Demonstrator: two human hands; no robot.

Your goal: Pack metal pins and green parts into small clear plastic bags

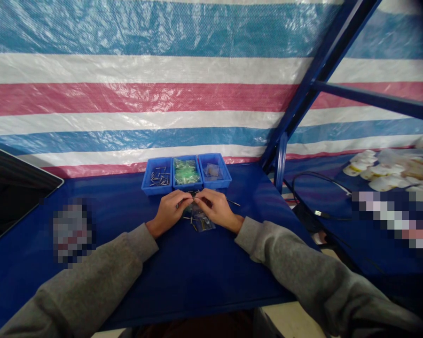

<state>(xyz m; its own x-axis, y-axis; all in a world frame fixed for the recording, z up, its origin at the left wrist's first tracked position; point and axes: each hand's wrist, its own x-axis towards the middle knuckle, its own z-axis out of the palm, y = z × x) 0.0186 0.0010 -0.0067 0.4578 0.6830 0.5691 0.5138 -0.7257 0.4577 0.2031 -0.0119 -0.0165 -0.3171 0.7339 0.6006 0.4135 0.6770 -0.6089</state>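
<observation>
My left hand (172, 209) and my right hand (214, 206) meet above the blue table, just in front of the bins. Both are closed, thumbs and fingertips pinched close together. Whatever they pinch is too small to make out. Below them lie several thin metal pins (192, 220) and a small clear plastic bag (205, 222). One more thin rod (234, 203) rests right of my right hand. Behind stand three blue bins: the left bin (157, 189) holds loose metal pins, the middle bin (187, 186) green-tinted plastic packets, the right bin (216, 183) clear small bags.
A dark screen (17, 192) stands at the left, with a blurred-out object (72, 232) near it. Blue metal frame bars (296, 94) rise at the right. Beyond them are a black cable (324, 176) and white rolls or bottles (361, 164). A striped tarp (144, 98) hangs behind.
</observation>
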